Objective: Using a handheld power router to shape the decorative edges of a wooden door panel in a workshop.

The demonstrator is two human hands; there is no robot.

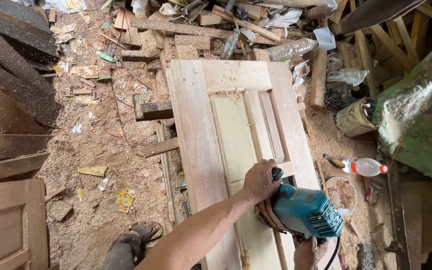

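Nearest to us, our right hand (310, 252) is wrapped around the rear of the teal power tool (306, 212), its grip closed on what we take to be the handle, though the bottom edge of the view cuts most of it off; the black cord (334, 252) hangs just beside that hand. Just ahead, our left hand (259, 181) holds the black front knob (277, 173) in a tight grip and presses the tool down onto the pale wooden door panel (196, 135), which lies flat and runs away from us over the sawdust-covered floor (101, 150). The tool sits on the stile at the right of the door's recessed panel (236, 135), near our end. To do this pass well, we judge that both hands should keep the base flat on the wood, weight even front and back, and feed it steadily along the grain without tipping at the raised moulding (271, 125). The cord is best kept behind the tool, clear of its path. Our foot (146, 231) stands beside the door on the left. Farther off lie a plastic bottle with a red cap (365, 167), offcut blocks (156, 110) and a heap of scrap timber (216, 25).
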